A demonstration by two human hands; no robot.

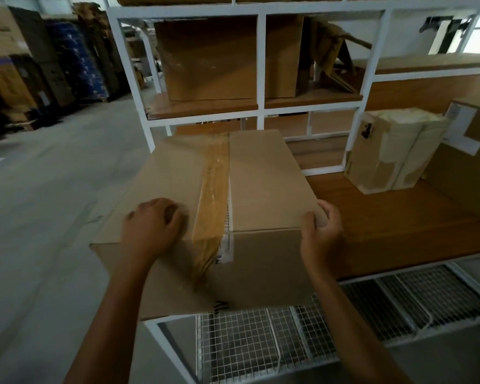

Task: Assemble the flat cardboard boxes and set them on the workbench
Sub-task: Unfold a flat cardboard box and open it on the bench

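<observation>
The cardboard box [261, 176] sits at the left end of the wooden workbench [385, 223], its top flaps closed and a strip of brownish tape [214, 184] running along the seam and down the near face. Whatever is inside is hidden. Whether its base rests fully on the bench or is lifted slightly cannot be told, since the box's own bulk covers that edge. Black print low on the near face is mostly cut off and unreadable.

The left hand [153, 225] lies on the top just left of the tape with fingers curled under (anything beneath the palm is hidden, so I cannot tell whether it holds something). The right hand [320, 231] grips the near right corner of the top, thumb on the flap and fingers wrapped over the edge.

Further right on the bench stands a smaller carton [385, 151] patched with pale tape, closed, and beside it a large box [468, 162] with a white label, cut off by the picture's edge. In the white rack above, the left compartment holds a closed shelf box [205, 59]; the right one holds another box and leaning cardboard sheets [336, 65], dim and hard to separate. A wire mesh shelf [261, 342] lies below the bench. The stacked goods [39, 65] at far left are blurred.
</observation>
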